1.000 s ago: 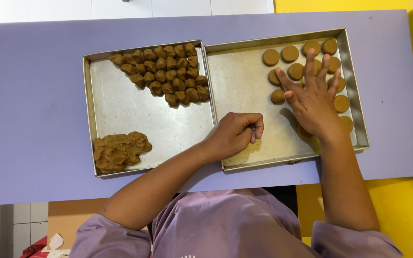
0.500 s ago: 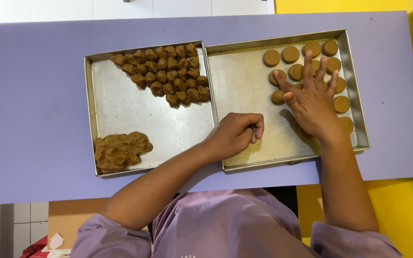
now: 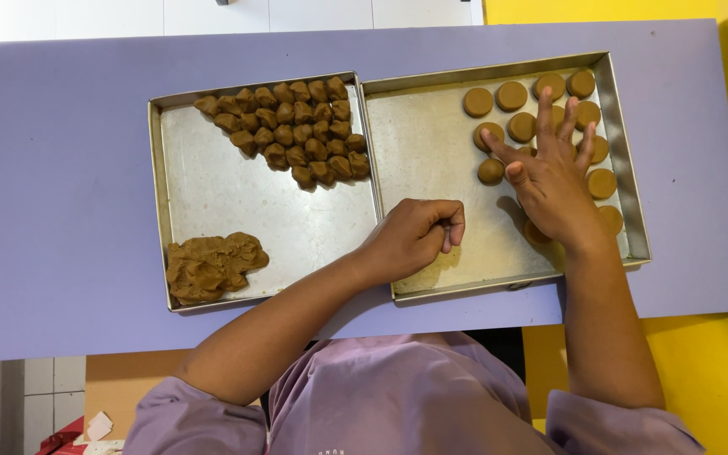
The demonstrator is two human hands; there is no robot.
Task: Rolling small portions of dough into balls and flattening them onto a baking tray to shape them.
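The left hand point(image 3: 414, 236) is curling into a loose fist, possibly pinching something. The right hand point(image 3: 554, 181) is lying flat, fingers point(image 3: 544, 109) spreading, both forearms reaching forward.

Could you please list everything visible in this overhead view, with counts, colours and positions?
Table: one, lilac, across the view.
Left tray: one, silver metal, square, on the table.
Right tray: one, silver metal, touching the left tray's right side.
Dough balls: roughly thirty, brown, packed in the left tray's far right corner.
Dough lump: one, brown, left tray's near left corner.
Flattened dough discs: about a dozen showing, some hidden under the hand, brown, right tray's right side.
Yellow surface: right of and below the table.
Left hand: curled into a loose fist, resting at the right tray's near left part.
Right hand: fingers spread, flat over the discs.
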